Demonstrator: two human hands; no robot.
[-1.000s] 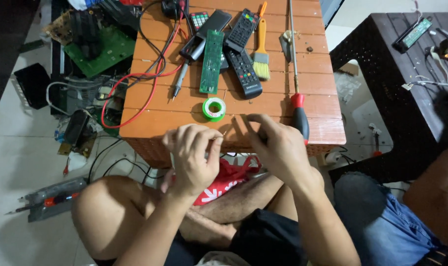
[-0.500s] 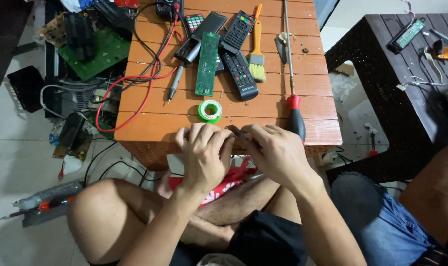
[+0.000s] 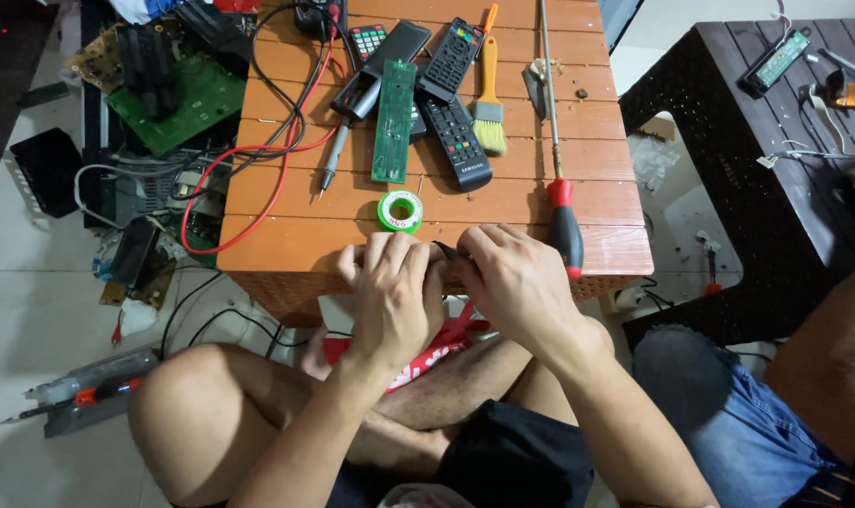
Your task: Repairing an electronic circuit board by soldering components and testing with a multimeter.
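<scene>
Hands, left hand (image 3: 390, 292) and right hand (image 3: 517, 282), pressed together on a small dark part (image 3: 443, 252) at counter (image 3: 286, 249) edge; best kept braced there, near solder spool (image 3: 400, 211).

So here's what we've got on: no sleeves at all, both forearms bare right down to the left hand (image 3: 395, 287) and right hand (image 3: 522, 282). No rings, no watch, no gloves that we can see. Legs are bare too, knees out. Just dark black shorts (image 3: 503, 461), with a bit of red and white fabric (image 3: 437, 353) showing in our lap.
</scene>
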